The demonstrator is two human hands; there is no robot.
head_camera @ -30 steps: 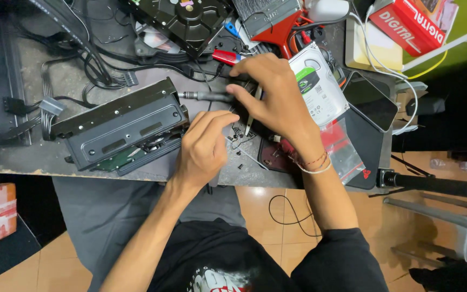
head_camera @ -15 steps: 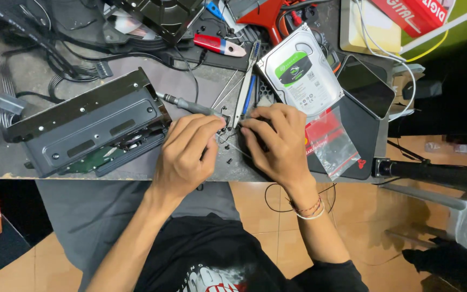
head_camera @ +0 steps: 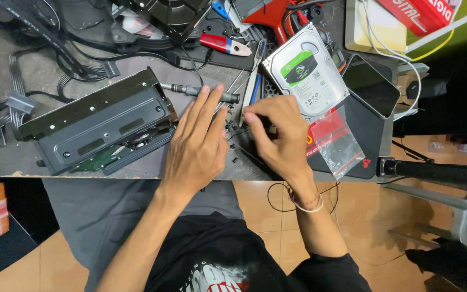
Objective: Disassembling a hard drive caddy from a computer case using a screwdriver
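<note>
My left hand (head_camera: 198, 146) lies flat on the dark table (head_camera: 39, 70) with its fingers spread. Its fingertips reach a grey screwdriver (head_camera: 182, 89) lying beside a black metal drive cage (head_camera: 98, 127). My right hand (head_camera: 279, 135) hovers just to the right, thumb and fingertips pinched together over several tiny black screws (head_camera: 232, 141). Whether a screw is between the fingers is hidden. A silver hard drive (head_camera: 306, 73) with a green label lies just beyond the right hand.
A clear plastic bag (head_camera: 341, 143) rests on a black and red mat by the right hand. A dark phone (head_camera: 371, 89), red-handled pliers (head_camera: 225, 44), a metal slot bracket (head_camera: 251, 81) and tangled black cables (head_camera: 55, 65) crowd the table. The table's front edge (head_camera: 109, 176) runs under my wrists.
My right hand has come back from the screwdriver at the far side to the screws near the front edge. My left hand has flattened out, fingers stretched toward the screwdriver.
</note>
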